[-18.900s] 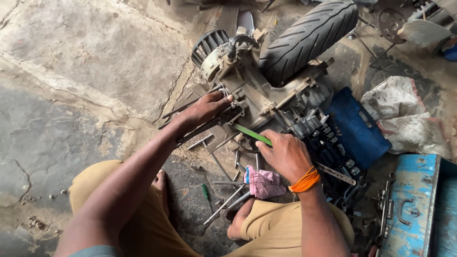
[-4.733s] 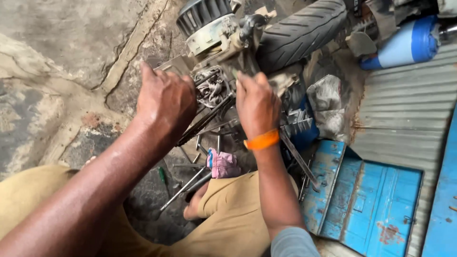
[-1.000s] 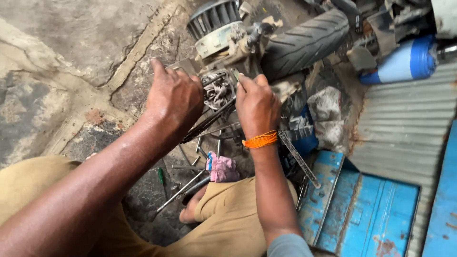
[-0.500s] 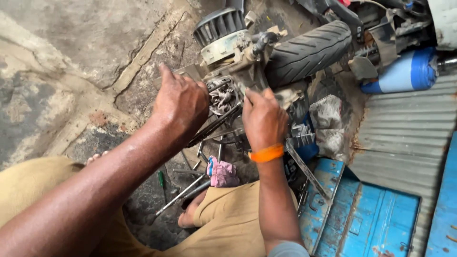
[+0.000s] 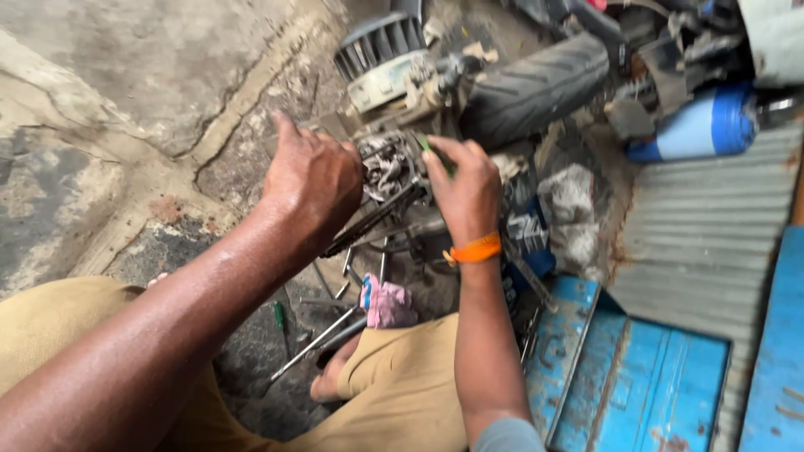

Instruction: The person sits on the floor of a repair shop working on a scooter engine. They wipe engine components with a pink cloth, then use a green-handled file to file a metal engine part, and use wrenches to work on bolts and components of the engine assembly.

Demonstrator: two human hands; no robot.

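Observation:
A greasy scooter engine [image 5: 394, 167] lies on the ground with its round finned fan cover [image 5: 381, 50] at the top and a black tyre [image 5: 536, 84] beside it. My left hand [image 5: 314, 180] rests on the engine's left side, fingers curled over the casing. My right hand [image 5: 465, 192], with an orange band on the wrist, grips a green-handled screwdriver [image 5: 429, 146] whose tip is hidden in the engine's open middle. Chain and metal parts show between the two hands.
Loose tools [image 5: 322, 335] and a pink rag [image 5: 385, 305] lie on the floor by my knee. A blue metal toolbox [image 5: 620, 377] stands open at the right, next to corrugated sheet [image 5: 712, 243]. A blue cylinder [image 5: 703, 125] lies beyond; cracked concrete [image 5: 126, 100] spreads left.
The view has shifted slightly; both hands stay on the engine, the right hand a little lower and still working the screwdriver in the engine's middle.

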